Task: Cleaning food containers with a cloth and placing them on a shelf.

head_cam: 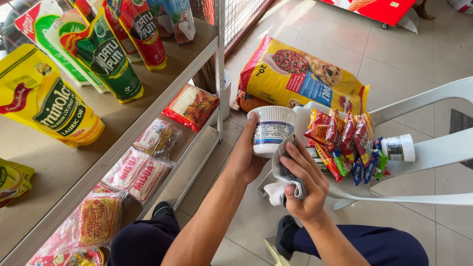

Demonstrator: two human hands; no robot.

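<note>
Far left: shelf unit [148, 106], upper board carries standing refill pouches, 1 big yellow oil pouch [47, 101], green pouches [106, 59] and red ones behind. Lower board holds flat noodle packs [138, 170] in clear wrap, plus a red-edged pack [191, 106] at the end.

Centre: left hand [244, 157] wraps the white plastic jar [271, 130] from its left side, thumb up near the rim, fingers curled behind, out of sight. Jar is upright, held in the air over the tiled floor, just in front of the chair.

Right hand [303, 180] is closed around a bunched grey-white cloth [283, 177], pressing it against the jar's lower right side; cloth tail hangs below the fist.

Behind: large yellow pet food bag [300, 76] lying on the floor.

Right: white plastic chair [433, 152], seat holding a pile of red snack packets [340, 133], small sachets [367, 165] and a 2nd white jar [399, 148] on its side.
</note>
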